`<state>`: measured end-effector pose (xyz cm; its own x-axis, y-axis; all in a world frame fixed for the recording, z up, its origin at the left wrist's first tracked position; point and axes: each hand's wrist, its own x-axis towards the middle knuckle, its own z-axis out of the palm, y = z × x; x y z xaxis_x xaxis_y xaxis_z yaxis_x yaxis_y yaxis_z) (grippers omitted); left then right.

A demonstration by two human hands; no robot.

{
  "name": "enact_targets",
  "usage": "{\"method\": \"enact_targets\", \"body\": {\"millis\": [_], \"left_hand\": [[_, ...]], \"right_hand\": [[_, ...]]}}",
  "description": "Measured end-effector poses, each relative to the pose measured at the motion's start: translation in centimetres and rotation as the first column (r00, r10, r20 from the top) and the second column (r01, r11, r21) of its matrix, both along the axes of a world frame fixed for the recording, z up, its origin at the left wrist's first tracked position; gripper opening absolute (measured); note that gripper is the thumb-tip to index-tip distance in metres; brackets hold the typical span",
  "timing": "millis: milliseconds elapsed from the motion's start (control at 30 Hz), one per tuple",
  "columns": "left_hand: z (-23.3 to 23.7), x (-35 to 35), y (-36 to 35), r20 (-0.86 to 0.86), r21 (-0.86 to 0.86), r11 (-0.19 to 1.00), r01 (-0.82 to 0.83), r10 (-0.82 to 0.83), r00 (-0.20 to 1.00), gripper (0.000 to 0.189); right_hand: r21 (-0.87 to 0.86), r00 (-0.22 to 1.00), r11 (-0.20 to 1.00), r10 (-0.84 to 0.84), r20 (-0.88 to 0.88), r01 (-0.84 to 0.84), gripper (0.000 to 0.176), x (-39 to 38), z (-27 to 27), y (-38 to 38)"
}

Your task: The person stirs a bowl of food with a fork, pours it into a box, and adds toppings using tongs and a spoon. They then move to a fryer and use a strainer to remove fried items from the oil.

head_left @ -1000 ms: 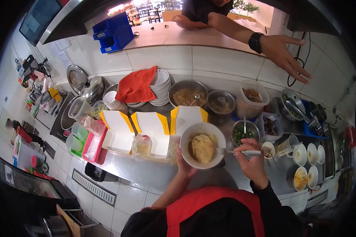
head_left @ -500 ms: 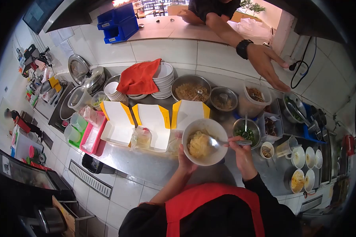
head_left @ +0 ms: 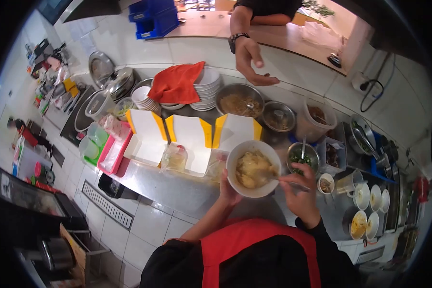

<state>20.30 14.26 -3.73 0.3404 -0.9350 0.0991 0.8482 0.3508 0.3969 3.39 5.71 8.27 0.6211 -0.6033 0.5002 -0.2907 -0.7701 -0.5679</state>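
Observation:
My left hand grips the left side of a white bowl, which is tilted toward me over the counter's front edge. Pale yellow noodles lie inside it. In my right hand is the handle of a metal spoon, whose head is down among the noodles and mostly hidden. Behind the bowl stand several open takeaway boxes, white inside with yellow edges. Small clear bags of something pale rest at their fronts. Just beyond my right hand is a metal bowl of chopped greens.
Across the ledge, another person's hand with a dark watch reaches over the counter's back. Stacked white bowls under a red cloth, a metal bowl of crumbly food and a plastic tub line the wall. White bowls sit at right.
The spoon has gone from lying across the noodles to being dipped into them at the bowl's right side. The other person's hand has moved left and away from the right-hand containers.

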Motion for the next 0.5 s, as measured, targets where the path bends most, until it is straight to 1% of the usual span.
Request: {"method": "enact_targets", "body": {"millis": [67,100,133,167,233,267,333,400,433,467,500], "left_hand": [[0.2,-0.1,0.3,-0.034,0.032,0.999,-0.009,0.01,0.999,0.089],[-0.3,-0.1,0.3,-0.073,0.022,1.0,0.006,-0.005,0.997,0.089],[-0.7,-0.1,0.3,-0.114,0.009,1.0,0.023,-0.022,0.993,0.089],[-1.1,-0.1,0.3,-0.155,-0.009,0.999,0.039,-0.04,0.987,0.089],[-0.8,0.1,0.1,-0.125,-0.041,0.999,0.02,-0.025,0.992,0.088],[-0.6,0.0,0.1,-0.112,-0.055,0.998,0.013,-0.019,0.994,0.088],[-1.3,0.3,0.1,-0.106,-0.009,1.0,-0.007,0.006,0.994,0.089],[-1.7,0.3,0.0,-0.081,0.009,0.999,-0.03,0.031,0.996,0.09],[-1.1,0.3,0.1,-0.061,0.007,0.999,-0.047,0.048,0.997,0.09],[-0.9,0.3,0.1,-0.044,0.005,0.998,-0.062,0.062,0.997,0.09],[-0.9,0.2,0.2,-0.043,-0.002,0.999,-0.045,0.045,0.998,0.09]], "right_hand": [[-0.025,1.0,1.0,0.008,-0.011,-0.009,0.008,0.0,0.7,-0.1],[-0.035,1.0,0.999,0.005,-0.017,-0.005,0.008,0.0,0.7,-0.1],[0.023,0.995,0.996,0.088,-0.054,-0.087,0.007,0.0,-0.1,-0.3],[0.099,0.996,0.992,0.084,-0.009,-0.083,0.007,-0.1,-0.8,-0.4],[0.234,0.994,0.969,0.067,0.082,-0.084,0.006,0.0,-1.7,-0.6],[0.208,0.994,0.974,0.077,0.074,-0.091,0.005,0.1,-1.8,-0.6],[0.157,0.995,0.983,0.085,0.056,-0.093,0.005,0.2,-1.9,-0.5],[0.249,0.993,0.963,0.081,0.089,-0.1,0.005,0.0,-2.2,-0.8],[0.294,0.992,0.951,0.07,0.104,-0.098,0.006,-0.1,-2.2,-1.0],[0.152,0.991,0.981,0.11,0.073,-0.12,0.006,-0.1,-2.1,-1.8],[0.207,0.99,0.968,0.133,0.054,-0.141,0.006,-0.4,-2.1,-1.7]]}}
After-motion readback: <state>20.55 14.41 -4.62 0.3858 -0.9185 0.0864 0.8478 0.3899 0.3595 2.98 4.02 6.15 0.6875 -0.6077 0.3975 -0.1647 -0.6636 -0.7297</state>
